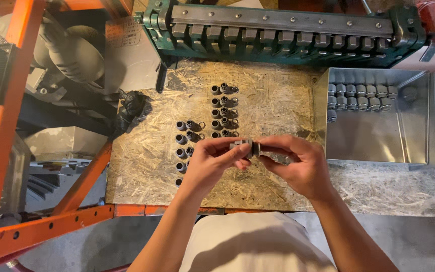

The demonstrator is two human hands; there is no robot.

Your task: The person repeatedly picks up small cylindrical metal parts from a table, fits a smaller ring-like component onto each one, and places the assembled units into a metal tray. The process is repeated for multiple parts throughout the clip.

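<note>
Both hands meet over the chipboard bench top (pixel 278 100). My left hand (pixel 208 162) pinches one end of a small grey cable gland fitting (pixel 246 146), and my right hand (pixel 298 163) grips the other end with its dark nut. Beyond my fingers, several loose grey fitting parts (pixel 223 111) stand in two columns on the board, with more rows (pixel 185 138) by my left hand.
A metal tray (pixel 378 136) on the right holds several assembled grey fittings (pixel 361 95) lined along its far wall. A green metal machine (pixel 283 30) spans the back edge. Orange steel frame bars (pixel 21 121) and a black crumpled bag (pixel 134 108) lie left.
</note>
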